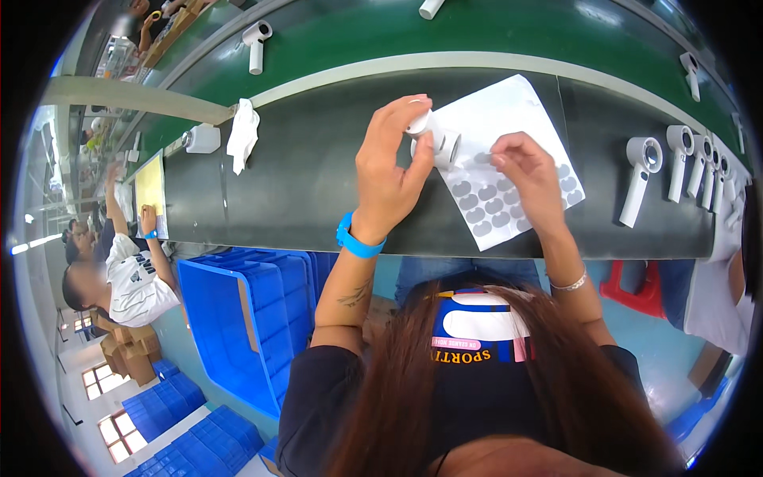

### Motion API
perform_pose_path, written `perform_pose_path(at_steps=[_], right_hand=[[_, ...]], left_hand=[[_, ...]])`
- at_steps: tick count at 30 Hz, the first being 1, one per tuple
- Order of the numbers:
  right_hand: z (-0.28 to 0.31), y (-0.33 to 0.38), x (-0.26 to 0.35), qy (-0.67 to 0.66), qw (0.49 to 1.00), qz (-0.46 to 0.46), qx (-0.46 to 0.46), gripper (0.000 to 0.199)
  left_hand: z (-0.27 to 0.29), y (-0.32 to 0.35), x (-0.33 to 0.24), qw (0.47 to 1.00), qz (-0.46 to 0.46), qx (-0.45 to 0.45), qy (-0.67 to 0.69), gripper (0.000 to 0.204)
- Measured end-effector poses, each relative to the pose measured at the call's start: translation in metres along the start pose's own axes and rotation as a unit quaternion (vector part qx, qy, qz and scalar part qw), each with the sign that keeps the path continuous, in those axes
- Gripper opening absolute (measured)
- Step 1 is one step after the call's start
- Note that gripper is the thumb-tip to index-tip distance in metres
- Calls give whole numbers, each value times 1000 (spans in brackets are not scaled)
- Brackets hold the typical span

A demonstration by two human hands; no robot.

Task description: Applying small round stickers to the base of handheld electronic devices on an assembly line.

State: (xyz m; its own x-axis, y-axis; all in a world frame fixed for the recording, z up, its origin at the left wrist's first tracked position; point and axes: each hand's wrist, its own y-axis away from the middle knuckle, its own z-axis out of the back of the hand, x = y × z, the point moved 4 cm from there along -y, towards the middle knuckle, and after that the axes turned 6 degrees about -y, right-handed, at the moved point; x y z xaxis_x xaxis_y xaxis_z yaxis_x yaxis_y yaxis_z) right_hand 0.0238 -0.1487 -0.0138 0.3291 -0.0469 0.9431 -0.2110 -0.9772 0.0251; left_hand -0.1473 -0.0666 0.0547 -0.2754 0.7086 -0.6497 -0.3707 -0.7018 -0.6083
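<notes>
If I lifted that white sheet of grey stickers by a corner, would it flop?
The white sheet probably would flop: it looks paper-thin. It is likely light and might slide if pushed, lying flat on the dark worktop. The grey stickers may add little stiffness, being separate flat pieces.

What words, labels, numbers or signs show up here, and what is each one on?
I won't copy wording, only place it:
Dark shirt: yellow lettering, upside down, and a smaller line on a pink band.
Co-worker's white shirt: dark lettering, too small and blurred to read.
White fans on the right: any marks too small to read.
White sheet: no text visible on its grey stickers.
</notes>
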Motion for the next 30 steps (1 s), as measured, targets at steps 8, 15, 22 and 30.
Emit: perform_pose_path(at_steps=[8, 15, 22, 30], right_hand=[[-15, 37, 82, 54, 991, 118, -22, 42], [-24, 44, 75, -31, 997, 63, -31, 48], [-24, 43, 67, -46, 997, 53, -33, 41], [-21, 38, 65, -32, 999, 21, -22, 38]], left_hand=[[-12, 21, -17, 987, -26, -6, 155, 51], [-24, 33, -29, 988, 13, 88, 129, 41], [-16, 35, -37, 992, 58, 89, 63, 35], [-23, 42, -33, 925, 204, 132, 291, 40]])
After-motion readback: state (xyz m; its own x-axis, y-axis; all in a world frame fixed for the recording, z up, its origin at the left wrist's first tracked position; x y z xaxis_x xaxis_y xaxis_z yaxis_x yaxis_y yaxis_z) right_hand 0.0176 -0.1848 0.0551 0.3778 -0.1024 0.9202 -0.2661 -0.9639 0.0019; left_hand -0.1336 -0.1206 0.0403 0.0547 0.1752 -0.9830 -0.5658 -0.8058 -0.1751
